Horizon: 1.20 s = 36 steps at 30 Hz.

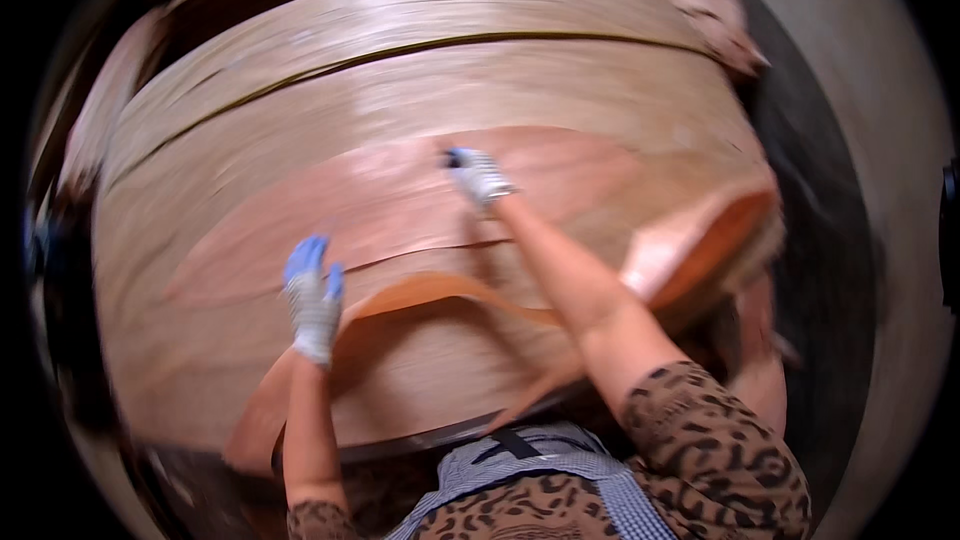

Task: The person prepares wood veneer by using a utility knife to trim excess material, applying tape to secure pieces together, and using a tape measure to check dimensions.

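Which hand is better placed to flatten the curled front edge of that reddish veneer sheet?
Probably the left hand: it rests right by the raised, curled edge of the veneer sheet. The right hand is stretched to the sheet's far edge, arm fully extended.

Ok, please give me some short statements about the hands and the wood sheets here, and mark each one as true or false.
1. Both hands wear gloves with blue fingertips. True: the left hand and the right hand are both gloved.
2. The right hand reaches farther away from the body than the left hand. True.
3. The hands rest on a sheet of metal. False: they lie on a thin reddish wood veneer sheet, on top of a stack of paler sheets.
4. The veneer sheet lies perfectly flat. False: its near edge curls up in a wave.
5. The person's sleeves are plain white. False: they have a leopard-like pattern.
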Motion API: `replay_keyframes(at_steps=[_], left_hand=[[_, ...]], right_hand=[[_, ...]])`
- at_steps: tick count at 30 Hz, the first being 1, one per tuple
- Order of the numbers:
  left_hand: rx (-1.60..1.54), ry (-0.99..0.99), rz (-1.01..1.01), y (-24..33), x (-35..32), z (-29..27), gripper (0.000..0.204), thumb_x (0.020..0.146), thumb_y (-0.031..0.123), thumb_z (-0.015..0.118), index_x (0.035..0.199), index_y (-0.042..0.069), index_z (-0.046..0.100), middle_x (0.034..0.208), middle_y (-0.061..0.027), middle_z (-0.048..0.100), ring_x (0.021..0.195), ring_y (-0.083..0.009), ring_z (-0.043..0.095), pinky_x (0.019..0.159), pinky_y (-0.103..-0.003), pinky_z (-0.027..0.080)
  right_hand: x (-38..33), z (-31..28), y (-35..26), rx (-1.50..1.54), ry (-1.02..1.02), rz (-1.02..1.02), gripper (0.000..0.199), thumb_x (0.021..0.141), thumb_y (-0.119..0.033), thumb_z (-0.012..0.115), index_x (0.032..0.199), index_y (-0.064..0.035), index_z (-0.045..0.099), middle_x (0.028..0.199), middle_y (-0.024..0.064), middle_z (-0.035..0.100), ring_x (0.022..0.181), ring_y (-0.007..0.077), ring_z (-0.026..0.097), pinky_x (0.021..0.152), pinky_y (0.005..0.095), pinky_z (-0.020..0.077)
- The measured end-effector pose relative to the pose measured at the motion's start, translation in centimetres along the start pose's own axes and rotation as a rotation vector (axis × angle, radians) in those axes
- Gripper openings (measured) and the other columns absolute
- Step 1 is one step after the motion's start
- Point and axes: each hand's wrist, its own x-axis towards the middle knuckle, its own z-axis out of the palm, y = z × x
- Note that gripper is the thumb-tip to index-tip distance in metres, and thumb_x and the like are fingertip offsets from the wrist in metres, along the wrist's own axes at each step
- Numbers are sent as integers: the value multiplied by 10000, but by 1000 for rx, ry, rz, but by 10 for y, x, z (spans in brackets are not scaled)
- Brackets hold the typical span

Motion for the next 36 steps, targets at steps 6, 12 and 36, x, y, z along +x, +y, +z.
replay_keyframes(at_steps=[6,12,36], left_hand=[[-476,-153,30,175,-33,19,370,787,52,499,1153,-2,476,1179,-152,477,1139,-289,405,973,-380,287],[-490,-300,541,391,-81,60,392,738,61,529,1125,9,490,1152,-158,489,1114,-323,422,974,-427,280],[-1960,-727,-1469,666,-64,409,923,684,659,503,1340,113,150,1369,-98,255,1226,-288,293,960,-488,289]], right_hand=[[-176,-115,-3,917,180,-25,197,813,30,462,948,-52,579,814,-8,574,716,51,520,625,197,442],[-408,-187,161,833,352,261,122,845,-35,484,946,-9,547,873,22,590,759,72,529,689,209,441],[-620,-445,534,948,774,996,207,809,-164,573,1005,-97,577,713,13,571,386,33,352,328,174,283]])
